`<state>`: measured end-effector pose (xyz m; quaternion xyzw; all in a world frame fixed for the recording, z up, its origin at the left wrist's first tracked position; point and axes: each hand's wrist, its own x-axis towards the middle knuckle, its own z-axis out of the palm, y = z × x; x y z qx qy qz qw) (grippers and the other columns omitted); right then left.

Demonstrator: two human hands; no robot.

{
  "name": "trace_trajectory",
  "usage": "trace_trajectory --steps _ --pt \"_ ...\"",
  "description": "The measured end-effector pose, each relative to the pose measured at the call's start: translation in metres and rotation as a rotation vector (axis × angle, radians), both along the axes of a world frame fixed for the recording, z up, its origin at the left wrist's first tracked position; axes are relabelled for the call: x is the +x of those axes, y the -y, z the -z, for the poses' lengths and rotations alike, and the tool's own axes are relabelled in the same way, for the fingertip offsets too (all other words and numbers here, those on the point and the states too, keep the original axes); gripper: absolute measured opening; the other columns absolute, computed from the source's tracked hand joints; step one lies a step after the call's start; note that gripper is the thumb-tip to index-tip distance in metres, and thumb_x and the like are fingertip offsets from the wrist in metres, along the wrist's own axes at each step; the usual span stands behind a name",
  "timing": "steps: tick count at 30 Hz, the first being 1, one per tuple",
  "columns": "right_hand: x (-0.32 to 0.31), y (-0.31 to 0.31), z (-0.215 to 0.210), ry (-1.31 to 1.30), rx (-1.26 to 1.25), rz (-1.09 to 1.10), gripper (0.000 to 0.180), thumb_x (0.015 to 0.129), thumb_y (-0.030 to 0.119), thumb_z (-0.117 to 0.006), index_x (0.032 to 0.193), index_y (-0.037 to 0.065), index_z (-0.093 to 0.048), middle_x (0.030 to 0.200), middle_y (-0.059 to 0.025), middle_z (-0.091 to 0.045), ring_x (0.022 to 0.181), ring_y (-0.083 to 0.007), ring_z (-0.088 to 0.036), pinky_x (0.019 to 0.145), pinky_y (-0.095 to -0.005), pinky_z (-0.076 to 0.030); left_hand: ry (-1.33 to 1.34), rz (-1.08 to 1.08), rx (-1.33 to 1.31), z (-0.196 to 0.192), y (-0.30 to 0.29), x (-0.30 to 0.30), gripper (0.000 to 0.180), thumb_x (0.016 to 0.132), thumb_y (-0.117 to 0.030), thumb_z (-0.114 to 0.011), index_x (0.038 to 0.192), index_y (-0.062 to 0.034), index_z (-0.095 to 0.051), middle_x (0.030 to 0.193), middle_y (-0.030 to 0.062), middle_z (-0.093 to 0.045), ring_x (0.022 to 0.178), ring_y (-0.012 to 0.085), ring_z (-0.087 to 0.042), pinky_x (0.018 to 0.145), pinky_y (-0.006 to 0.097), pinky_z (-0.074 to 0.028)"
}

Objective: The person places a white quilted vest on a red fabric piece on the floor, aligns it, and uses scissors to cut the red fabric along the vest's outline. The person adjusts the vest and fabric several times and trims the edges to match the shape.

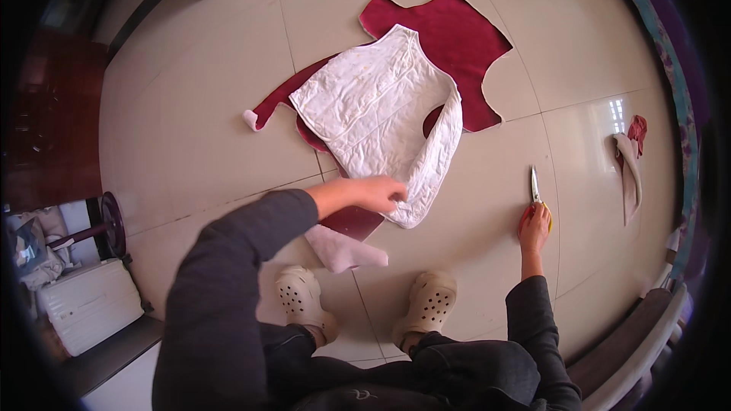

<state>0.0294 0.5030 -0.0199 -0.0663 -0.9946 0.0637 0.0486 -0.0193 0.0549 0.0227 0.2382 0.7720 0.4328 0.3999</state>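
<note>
I see the left hand [375,193] at the lower edge of the wrinkled, seamed white cloth garment [381,99]; whether its fingers pinch, I cannot tell from here. Right of it, the right hand [536,227] grips pointed metal scissors with red-and-yellow handles [534,183]. Curve-edged dark-red fabric [461,49] spreads partly beneath the garment on glossy beige tiles [190,122].

Quilted garment [373,99]: white, with faint stitched lines. Cloth piece [466,46]: crimson, pale-edged. Folded flap [343,250]: pale pink. Scissors [534,184]: silvery blades, red and yellow handles. Clogs [434,297]: cream, dark perforations. Sleeves [217,274]: charcoal. Floor [205,106]: beige tiles, dark joints. Cabinet [57,122]: reddish brown. Curtain [675,68]: purple, with patterned teal border.
</note>
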Motion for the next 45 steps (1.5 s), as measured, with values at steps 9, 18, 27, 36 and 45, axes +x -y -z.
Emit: trace_trajectory --steps 9,18,27,36,45 --pt "-0.007 -0.010 -0.010 0.163 -0.022 0.092 0.019 0.086 0.008 -0.055 0.105 0.008 -0.053 0.105 -0.0117 -0.057 0.102 -0.0321 -0.054 0.083 -0.0419 -0.047 -0.701 -0.459 -0.604 -0.002 0.071 -0.038 0.024 0.077 -0.007 -0.058 0.100 -0.0053 -0.053 0.099 0.0137 -0.055 0.096 0.0338 -0.055 0.081 0.043 -0.047" --pt "0.008 -0.010 -0.023 0.309 0.006 0.258 0.036 0.078 0.004 -0.056 0.113 0.011 -0.050 0.115 -0.0133 -0.050 0.107 -0.0339 -0.053 0.081 -0.0453 -0.049 -0.587 -0.804 -0.365 0.013 0.113 -0.070 0.016 0.074 -0.008 -0.061 0.089 -0.0036 -0.059 0.082 0.0090 -0.062 0.077 0.0248 -0.062 0.067 0.037 -0.050" --pt "0.005 -0.020 -0.010 0.317 0.059 0.253 0.034 0.076 0.003 -0.058 0.107 0.008 -0.048 0.108 -0.0145 -0.052 0.100 -0.0353 -0.055 0.079 -0.0446 -0.048 -0.182 -1.466 0.210 0.001 0.190 -0.132 0.021 0.077 0.002 -0.054 0.095 0.0014 -0.065 0.086 0.0040 -0.065 0.078 0.0112 -0.059 0.073 0.025 -0.048" --pt "0.014 -0.049 0.005 0.289 -0.114 0.350 0.050 0.077 0.010 -0.063 0.123 0.007 -0.044 0.103 -0.0148 -0.055 0.089 -0.0295 -0.058 0.079 -0.0430 -0.048 -0.823 -1.502 -0.305 0.021 0.207 -0.116 0.016 0.082 -0.007 -0.062 0.097 -0.0013 -0.061 0.085 0.0093 -0.064 0.079 0.0173 -0.061 0.076 0.031 -0.050" --pt "0.018 0.034 -0.069 0.306 -1.119 0.587 0.047 0.090 0.008 -0.057 0.136 0.010 -0.045 0.072 -0.0018 -0.055 0.048 -0.0045 -0.048 0.039 -0.0195 -0.038 -0.319 -0.564 -0.026 0.002 0.073 0.102 0.012 0.079 -0.001 -0.059 0.088 -0.0072 -0.061 0.089 0.0103 -0.061 0.084 0.0297 -0.061 0.072 0.039 -0.050"
